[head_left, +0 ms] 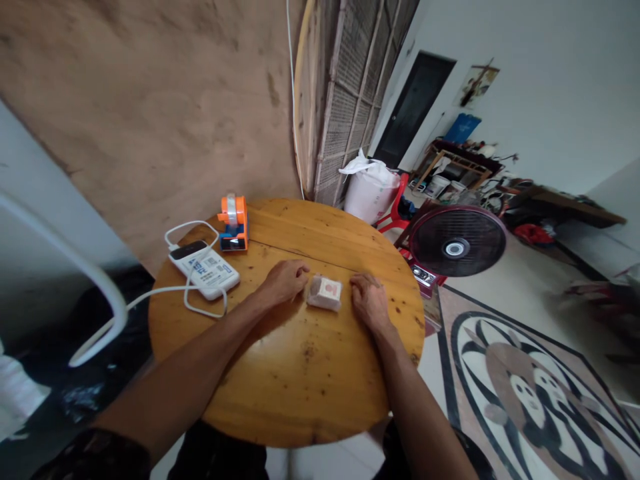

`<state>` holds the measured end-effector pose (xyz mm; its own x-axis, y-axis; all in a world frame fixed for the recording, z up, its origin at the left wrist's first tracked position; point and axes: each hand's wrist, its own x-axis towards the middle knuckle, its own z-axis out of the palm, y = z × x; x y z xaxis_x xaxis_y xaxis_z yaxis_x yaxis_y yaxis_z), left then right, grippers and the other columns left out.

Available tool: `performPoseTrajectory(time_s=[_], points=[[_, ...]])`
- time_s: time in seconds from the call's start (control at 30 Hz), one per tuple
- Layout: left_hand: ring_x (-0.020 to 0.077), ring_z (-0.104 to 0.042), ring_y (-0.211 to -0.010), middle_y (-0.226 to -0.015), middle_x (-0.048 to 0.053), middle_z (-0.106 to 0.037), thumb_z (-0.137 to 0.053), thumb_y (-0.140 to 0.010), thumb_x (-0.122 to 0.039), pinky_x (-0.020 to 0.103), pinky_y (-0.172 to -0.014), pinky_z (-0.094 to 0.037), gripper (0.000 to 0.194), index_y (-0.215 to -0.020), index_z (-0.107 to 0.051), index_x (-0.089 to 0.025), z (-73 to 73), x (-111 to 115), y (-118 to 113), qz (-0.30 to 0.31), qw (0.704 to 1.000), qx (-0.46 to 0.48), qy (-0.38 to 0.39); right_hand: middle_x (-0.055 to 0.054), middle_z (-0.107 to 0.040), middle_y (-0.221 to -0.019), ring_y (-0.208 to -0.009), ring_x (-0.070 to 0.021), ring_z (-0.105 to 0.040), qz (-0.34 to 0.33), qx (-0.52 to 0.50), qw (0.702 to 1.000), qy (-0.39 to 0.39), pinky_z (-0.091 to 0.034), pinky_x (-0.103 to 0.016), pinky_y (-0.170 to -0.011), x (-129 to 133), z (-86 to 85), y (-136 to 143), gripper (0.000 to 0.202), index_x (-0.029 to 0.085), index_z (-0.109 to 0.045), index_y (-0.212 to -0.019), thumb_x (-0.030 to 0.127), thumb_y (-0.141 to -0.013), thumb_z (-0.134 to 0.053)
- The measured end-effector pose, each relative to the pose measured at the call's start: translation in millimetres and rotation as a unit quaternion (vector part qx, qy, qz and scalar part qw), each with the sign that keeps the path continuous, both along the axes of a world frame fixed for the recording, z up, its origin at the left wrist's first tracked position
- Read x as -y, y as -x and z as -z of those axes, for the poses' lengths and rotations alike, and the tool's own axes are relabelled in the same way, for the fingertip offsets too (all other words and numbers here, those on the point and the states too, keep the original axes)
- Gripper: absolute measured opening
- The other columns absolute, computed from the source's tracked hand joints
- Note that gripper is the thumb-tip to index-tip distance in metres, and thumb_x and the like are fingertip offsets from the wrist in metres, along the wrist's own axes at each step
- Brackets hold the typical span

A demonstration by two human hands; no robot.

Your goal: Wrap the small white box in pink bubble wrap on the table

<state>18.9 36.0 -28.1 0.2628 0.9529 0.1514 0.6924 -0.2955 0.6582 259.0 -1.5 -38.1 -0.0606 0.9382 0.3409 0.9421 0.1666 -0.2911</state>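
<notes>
A small white box with a reddish mark on its top, wrapped in clear plastic, lies on the round wooden table. Just left of it rests my left hand, its fingers curled in loosely, with nothing visible in them. On the box's other side my right hand lies on the tabletop, fingers also bent inward and nothing seen in them. A narrow gap separates each hand from the box. The palms face down and are hidden.
At the table's left stand an orange and blue tape dispenser and a white power bank with looped white cable. A dark round fan is beyond the right edge. Behind are a white sack and a red chair.
</notes>
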Motion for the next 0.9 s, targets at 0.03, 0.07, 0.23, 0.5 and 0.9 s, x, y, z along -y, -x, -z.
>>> performPoseTrajectory(time_s=[0.03,0.07,0.23,0.5,0.9], points=[[0.0161,-0.060,-0.072,-0.080,0.005,-0.070,-0.050,-0.074,-0.015,0.024,-0.063,-0.039,0.032,-0.099,-0.071,-0.016,0.0,0,0,-0.003,1.000,-0.001,-0.003,-0.007,-0.068,-0.108,-0.107,-0.0222,-0.057,0.000,-0.003,1.000,0.000,-0.039,-0.035,-0.096,0,0.7,-1,0.025,0.019,-0.069,-0.097,0.014,-0.085,-0.047],[0.0161,-0.060,-0.072,-0.081,0.005,-0.071,-0.050,-0.075,-0.016,0.024,-0.063,-0.039,0.031,-0.098,-0.072,-0.016,0.2,0,0,-0.004,1.000,-0.001,-0.006,-0.007,-0.068,-0.108,-0.107,-0.0219,-0.057,-0.001,-0.005,1.000,-0.001,-0.039,-0.035,-0.096,-1,1.3,-1,0.025,0.020,-0.069,-0.096,0.014,-0.085,-0.048],[0.0156,-0.059,-0.070,-0.077,0.004,-0.070,-0.050,-0.075,-0.018,0.024,-0.062,-0.037,0.024,-0.085,-0.072,-0.018,0.7,1,0,-0.001,1.000,0.000,-0.014,-0.006,-0.068,-0.108,-0.105,-0.0213,-0.058,-0.005,-0.014,1.000,-0.009,-0.041,-0.034,-0.095,-1,3.3,-3,0.024,0.020,-0.069,-0.096,0.015,-0.085,-0.049],[0.0140,-0.052,-0.063,-0.065,0.003,-0.063,-0.049,-0.080,-0.028,0.025,-0.058,-0.029,0.025,-0.066,-0.065,-0.016,0.3,0,-2,0.005,1.000,-0.013,-0.016,-0.007,-0.069,-0.106,-0.104,-0.0209,-0.058,-0.016,-0.043,0.999,-0.029,-0.041,-0.034,-0.097,0,4.8,-3,0.023,0.018,-0.070,-0.092,0.014,-0.083,-0.049],[0.0114,-0.035,-0.046,-0.045,0.001,-0.045,-0.044,-0.086,-0.036,0.028,-0.052,-0.019,0.045,-0.045,-0.049,-0.017,-4.9,4,-2,-0.001,1.000,-0.003,-0.011,-0.007,-0.069,-0.110,-0.105,-0.0214,-0.063,-0.109,-0.335,0.936,-0.002,-0.047,-0.037,-0.093,10,-11.0,11,0.016,0.023,-0.067,-0.090,0.033,-0.080,-0.059]])
